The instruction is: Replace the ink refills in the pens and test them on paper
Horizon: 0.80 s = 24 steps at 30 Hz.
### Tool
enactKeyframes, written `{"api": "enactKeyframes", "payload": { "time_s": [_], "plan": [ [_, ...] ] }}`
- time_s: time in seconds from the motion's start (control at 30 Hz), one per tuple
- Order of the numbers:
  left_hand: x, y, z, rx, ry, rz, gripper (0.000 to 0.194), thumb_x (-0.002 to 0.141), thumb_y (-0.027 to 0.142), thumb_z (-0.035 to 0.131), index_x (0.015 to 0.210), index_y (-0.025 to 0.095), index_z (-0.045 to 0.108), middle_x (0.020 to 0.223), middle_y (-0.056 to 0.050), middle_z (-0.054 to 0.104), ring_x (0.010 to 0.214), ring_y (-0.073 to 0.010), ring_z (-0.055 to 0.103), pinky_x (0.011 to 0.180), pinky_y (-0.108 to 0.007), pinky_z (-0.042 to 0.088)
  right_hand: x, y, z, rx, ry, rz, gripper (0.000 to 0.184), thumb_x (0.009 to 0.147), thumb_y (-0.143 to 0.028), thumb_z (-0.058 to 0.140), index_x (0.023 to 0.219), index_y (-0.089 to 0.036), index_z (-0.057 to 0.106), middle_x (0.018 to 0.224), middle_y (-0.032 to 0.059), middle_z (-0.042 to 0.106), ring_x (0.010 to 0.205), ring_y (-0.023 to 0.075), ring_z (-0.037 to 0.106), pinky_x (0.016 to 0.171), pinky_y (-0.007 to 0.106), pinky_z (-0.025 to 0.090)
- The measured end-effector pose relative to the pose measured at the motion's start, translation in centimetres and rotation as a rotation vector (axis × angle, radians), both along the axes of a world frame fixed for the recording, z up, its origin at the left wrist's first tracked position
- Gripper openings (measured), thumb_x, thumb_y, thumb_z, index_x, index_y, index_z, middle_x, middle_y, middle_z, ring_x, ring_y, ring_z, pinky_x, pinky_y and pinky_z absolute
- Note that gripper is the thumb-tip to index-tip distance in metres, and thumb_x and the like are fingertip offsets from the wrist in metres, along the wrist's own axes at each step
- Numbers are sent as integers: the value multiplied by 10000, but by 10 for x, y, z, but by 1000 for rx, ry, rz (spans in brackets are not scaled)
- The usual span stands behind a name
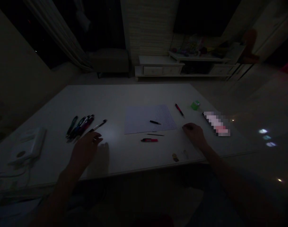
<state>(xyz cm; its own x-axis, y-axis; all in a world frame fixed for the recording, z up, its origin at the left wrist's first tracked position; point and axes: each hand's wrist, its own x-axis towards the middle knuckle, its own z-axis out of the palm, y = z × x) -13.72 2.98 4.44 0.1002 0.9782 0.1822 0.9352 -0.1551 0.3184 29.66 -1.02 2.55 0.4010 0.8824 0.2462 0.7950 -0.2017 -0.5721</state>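
Note:
The room is dark. My left hand (85, 146) is over the left of the white table, its fingers bent and partly apart. Just beyond them lies a black and clear pen (98, 125); I cannot make out any grip on it. Beside it is a pile of several pens (81, 126). My right hand (194, 134) rests at the right with its fingers curled in; what they hold, if anything, is hidden. Between the hands are a written sheet of paper (139, 118), a black pen part (155, 122) on it, a thin refill (154, 135) and a short red-and-black pen part (149, 140).
A red and black pen (179, 110) and a green small container (195, 105) are beyond my right hand. A phone (216, 123) lies to the right. Small objects (175, 157) sit near the front edge. A white box with a cable (27, 145) stands at the left.

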Motion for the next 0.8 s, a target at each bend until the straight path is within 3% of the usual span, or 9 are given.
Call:
{"api": "enactKeyframes", "payload": {
  "time_s": [0.1,0.17,0.3,0.4,0.5,0.7,0.8],
  "plan": [
    [62,-16,-5,-4,-51,-226,176,828,269,489,955,194,584,940,-62,615,912,-210,558,825,-366,446,-24,2,-9,17,-3,146,211,802,-312,585,957,-173,622,964,69,587,837,164,572,755,328,486],
    [106,-25,-8,-51,-46,-373,174,847,259,491,976,200,592,989,-76,609,969,-218,536,852,-392,435,-43,6,-15,48,-11,329,141,742,-272,636,852,-185,646,860,45,584,799,165,559,740,320,471],
    [159,-30,-13,-89,-66,-429,281,869,313,496,1111,174,529,1137,-89,537,967,-193,545,820,-396,471,-69,18,-23,31,-57,541,87,715,-201,651,799,-180,640,849,47,568,860,177,521,785,321,418],
    [166,-23,-17,-79,-73,-433,289,876,321,486,1124,175,517,1150,-84,526,953,-182,550,807,-389,482,-74,24,-27,-41,-76,548,44,733,-198,638,759,-165,625,823,53,563,851,175,513,782,309,397],
    [157,-12,-20,-59,-93,-423,228,879,300,476,1056,186,562,1114,-79,553,988,-193,532,840,-392,456,-71,26,-26,-49,-134,534,29,761,-188,605,767,-160,612,840,69,577,853,184,513,768,305,385],
    [129,0,-20,12,-385,-261,143,857,268,485,901,187,594,921,-47,625,868,-174,570,793,-325,456,-60,15,-4,6,-69,510,71,823,-163,493,813,-176,562,725,34,603,676,157,532,652,274,371],
    [126,-4,-20,-9,-449,-252,144,848,292,490,891,190,583,895,-40,629,806,-165,583,750,-308,467,-63,8,4,50,-59,546,50,813,-162,510,795,-186,550,681,15,587,658,154,521,663,277,361]
  ]
}}
